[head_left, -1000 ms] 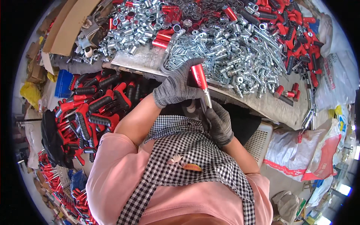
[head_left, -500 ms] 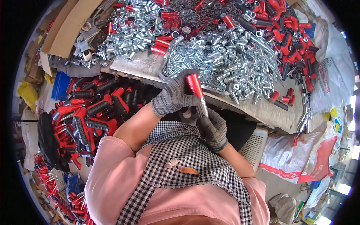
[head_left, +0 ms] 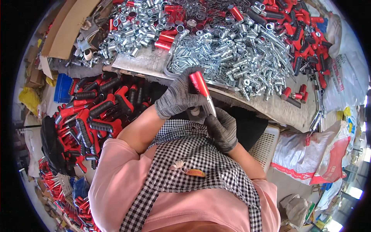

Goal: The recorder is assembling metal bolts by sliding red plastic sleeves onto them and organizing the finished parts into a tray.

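Note:
In grey knit gloves, both my hands meet on one slim tool part in front of the bench. It has a red metal sleeve [head_left: 199, 82] at its upper end and a silver shaft [head_left: 210, 106] below. My left hand [head_left: 178, 95] is closed around the red sleeve, thumb across its lower end. My right hand [head_left: 222, 129] grips the bottom of the silver shaft, its tip hidden by the fingers. Just beyond the hands lies a metal tray [head_left: 168, 74] heaped with small silver pins and fittings.
Silver collars [head_left: 135, 33] and red sleeves [head_left: 164, 44] pile up at the back left. Red-and-black handles [head_left: 87, 127] fill the space at my left; more [head_left: 305, 42] lie at the far right. A white plastic basket [head_left: 266, 145] and a white sack [head_left: 301, 154] stand at my right.
The red sleeve and shaft have tilted slightly to the left at the top. My right hand has shifted a little down and right. The view has moved slightly.

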{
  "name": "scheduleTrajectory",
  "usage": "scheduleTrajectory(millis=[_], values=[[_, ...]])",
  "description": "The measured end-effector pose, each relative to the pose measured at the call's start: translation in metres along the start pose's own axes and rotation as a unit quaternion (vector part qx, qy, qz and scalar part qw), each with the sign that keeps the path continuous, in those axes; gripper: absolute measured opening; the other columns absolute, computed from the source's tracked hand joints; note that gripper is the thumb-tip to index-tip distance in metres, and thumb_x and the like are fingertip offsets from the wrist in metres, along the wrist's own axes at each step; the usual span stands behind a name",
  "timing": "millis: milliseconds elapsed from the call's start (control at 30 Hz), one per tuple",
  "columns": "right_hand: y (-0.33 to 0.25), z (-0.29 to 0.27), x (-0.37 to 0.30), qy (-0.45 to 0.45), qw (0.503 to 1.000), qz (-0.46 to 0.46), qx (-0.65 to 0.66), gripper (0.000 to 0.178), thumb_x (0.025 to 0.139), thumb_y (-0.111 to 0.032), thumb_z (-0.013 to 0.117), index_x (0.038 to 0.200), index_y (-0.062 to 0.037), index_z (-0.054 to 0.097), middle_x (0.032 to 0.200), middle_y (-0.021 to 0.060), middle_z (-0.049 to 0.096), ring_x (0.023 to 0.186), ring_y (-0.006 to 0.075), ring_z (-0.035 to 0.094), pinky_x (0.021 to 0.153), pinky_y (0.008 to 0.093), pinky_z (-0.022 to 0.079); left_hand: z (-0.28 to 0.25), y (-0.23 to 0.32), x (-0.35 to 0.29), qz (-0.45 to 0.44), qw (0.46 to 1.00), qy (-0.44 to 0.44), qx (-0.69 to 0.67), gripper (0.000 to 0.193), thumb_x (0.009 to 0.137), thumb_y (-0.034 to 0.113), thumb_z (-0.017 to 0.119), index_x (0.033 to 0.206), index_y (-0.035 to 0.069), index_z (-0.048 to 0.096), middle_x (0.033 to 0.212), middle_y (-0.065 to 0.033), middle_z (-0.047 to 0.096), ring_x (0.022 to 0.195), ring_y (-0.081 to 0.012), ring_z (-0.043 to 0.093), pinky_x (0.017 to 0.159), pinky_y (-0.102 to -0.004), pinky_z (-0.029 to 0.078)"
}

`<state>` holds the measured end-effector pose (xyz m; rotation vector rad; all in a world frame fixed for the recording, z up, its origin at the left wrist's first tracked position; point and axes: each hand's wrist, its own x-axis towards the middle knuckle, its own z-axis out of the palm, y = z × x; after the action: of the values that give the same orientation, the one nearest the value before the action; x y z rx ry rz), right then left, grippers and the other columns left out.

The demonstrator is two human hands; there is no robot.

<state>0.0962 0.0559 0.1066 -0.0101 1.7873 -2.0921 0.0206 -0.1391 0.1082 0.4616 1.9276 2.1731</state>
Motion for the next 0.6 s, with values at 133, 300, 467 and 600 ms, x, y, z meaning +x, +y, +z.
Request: scheduleTrajectory(millis=[133,300,467,600], values=[[0.000,0.004,-0.002,0.009,0.999,-0.030,-0.004,0.045,0.089,-0.028,0.059,0.120,0.0048,0.054,0.094,0.0053,0.063,0.076,0.0081,0.055,0.067,0.0210,0.045,0.003,0.012,-0.003,-0.029,0.998,-0.044,-0.029,0.083,0.071,0.018,0.080,0.136,0.007,0.031,0.105,-0.0030,0.050,0.097,-0.0137,0.049,0.090,-0.0318,0.043],[0.022,0.024,0.001,-0.008,0.985,-0.083,0.150,0.048,0.088,-0.038,0.063,0.118,-0.0017,0.052,0.088,0.0033,0.062,0.054,0.0047,0.048,0.049,0.0180,0.037,0.020,0.013,0.000,-0.015,0.984,-0.074,-0.160,0.076,0.078,0.033,0.073,0.135,0.007,0.030,0.098,-0.0080,0.058,0.093,-0.0171,0.056,0.085,-0.0339,0.047],[0.023,0.014,0.010,-0.138,0.980,-0.082,0.113,0.062,0.091,-0.036,0.056,0.139,-0.0053,0.031,0.118,0.0080,0.051,0.086,0.0109,0.052,0.064,0.0247,0.044,0.026,-0.019,-0.011,-0.047,0.985,0.050,-0.157,0.043,0.089,0.029,0.059,0.122,0.008,0.043,0.082,-0.0093,0.059,0.071,-0.0165,0.060,0.063,-0.0304,0.051],[-0.007,-0.034,0.041,-0.262,0.824,-0.040,-0.500,0.040,0.087,-0.027,0.058,0.124,-0.0117,0.053,0.117,0.0140,0.058,0.105,0.0292,0.057,0.087,0.0389,0.047,0.037,0.002,-0.023,-0.151,0.947,0.045,-0.281,0.039,0.084,0.017,0.061,0.118,0.005,0.045,0.067,-0.0072,0.056,0.051,-0.0149,0.055,0.048,-0.0267,0.046]])
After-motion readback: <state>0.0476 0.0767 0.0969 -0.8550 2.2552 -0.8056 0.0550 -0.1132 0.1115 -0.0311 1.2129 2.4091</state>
